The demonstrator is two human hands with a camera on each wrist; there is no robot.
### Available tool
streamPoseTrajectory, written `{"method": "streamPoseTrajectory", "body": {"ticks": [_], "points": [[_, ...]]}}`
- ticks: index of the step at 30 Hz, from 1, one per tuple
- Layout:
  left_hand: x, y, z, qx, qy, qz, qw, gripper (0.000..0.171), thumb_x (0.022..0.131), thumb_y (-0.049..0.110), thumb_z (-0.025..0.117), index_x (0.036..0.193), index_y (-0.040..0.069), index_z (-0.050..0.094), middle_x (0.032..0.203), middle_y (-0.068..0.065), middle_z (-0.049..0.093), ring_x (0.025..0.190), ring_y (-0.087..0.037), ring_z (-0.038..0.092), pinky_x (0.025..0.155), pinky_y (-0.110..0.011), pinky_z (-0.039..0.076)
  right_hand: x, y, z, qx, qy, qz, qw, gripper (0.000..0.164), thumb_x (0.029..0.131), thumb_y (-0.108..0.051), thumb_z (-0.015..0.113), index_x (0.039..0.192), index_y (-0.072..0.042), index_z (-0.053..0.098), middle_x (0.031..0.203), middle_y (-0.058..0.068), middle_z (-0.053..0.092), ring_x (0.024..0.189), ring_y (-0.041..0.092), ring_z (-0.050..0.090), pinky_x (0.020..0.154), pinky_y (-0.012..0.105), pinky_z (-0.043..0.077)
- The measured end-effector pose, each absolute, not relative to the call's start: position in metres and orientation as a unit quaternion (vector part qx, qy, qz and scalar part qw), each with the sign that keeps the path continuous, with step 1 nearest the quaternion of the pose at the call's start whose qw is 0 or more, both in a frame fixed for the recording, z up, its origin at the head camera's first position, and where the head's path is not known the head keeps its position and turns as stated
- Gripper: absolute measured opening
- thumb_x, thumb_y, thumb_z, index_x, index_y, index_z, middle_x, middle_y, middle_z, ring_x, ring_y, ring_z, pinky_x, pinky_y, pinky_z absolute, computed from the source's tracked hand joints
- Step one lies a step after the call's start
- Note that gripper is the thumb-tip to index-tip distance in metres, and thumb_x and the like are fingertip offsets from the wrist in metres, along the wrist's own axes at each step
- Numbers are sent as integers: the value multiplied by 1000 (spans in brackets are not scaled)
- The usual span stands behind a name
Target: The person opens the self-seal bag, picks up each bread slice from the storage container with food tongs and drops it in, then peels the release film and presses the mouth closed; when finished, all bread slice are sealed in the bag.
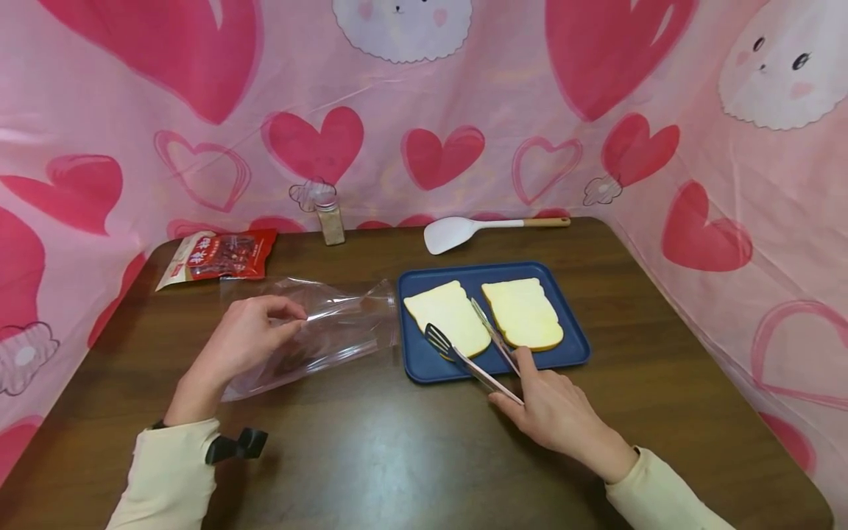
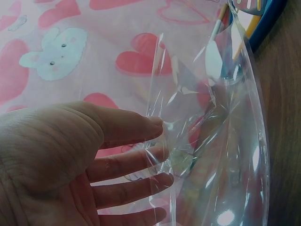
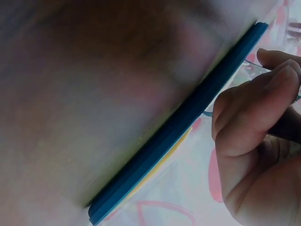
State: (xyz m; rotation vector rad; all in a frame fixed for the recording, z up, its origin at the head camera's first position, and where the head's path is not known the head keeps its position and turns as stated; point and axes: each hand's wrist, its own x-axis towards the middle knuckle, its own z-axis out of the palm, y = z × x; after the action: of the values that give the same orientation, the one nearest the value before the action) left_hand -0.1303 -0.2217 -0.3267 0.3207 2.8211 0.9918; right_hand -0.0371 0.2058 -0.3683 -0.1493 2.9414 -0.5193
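Observation:
On the blue tray [image 1: 497, 268] lie two slices of bread, a left slice [image 1: 450, 313] and a right slice [image 1: 526, 313]. My right hand [image 1: 556, 412] grips a pair of tongs [image 1: 478, 374] by the handle. Their black slotted end is over the left slice's lower left side, while the other arm lies between the two slices. My left hand [image 1: 248, 338] pinches the edge of a clear plastic bag [image 1: 331, 324] between thumb and forefinger; the left wrist view shows the bag's film [image 2: 225, 141] stretching away from the fingertips. In the right wrist view the tongs are mostly hidden by the hand [image 3: 263, 136].
A white spatula [image 1: 453, 232] with a wooden handle lies behind the tray. At the back stands a small seasoning jar [image 1: 330, 221]. A red snack packet [image 1: 225, 254] lies at the back left. Pink heart-print cloth [image 1: 444, 147] hangs behind and beside the wooden table [image 1: 371, 456].

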Motion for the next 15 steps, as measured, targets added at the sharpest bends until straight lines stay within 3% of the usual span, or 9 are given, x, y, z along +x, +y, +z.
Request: {"method": "streamPoseTrajectory", "body": {"ticks": [15], "points": [[-129,-222,-327,106,936,331,63,23,99,21,75,119,11,78,117,-15,75,91,-25,63,74,-29,57,-36,207,-369,-63,980,-178,59,56,93,-44,79,120,-9,44,62,2,45,52,17,45,45,31,34]]}}
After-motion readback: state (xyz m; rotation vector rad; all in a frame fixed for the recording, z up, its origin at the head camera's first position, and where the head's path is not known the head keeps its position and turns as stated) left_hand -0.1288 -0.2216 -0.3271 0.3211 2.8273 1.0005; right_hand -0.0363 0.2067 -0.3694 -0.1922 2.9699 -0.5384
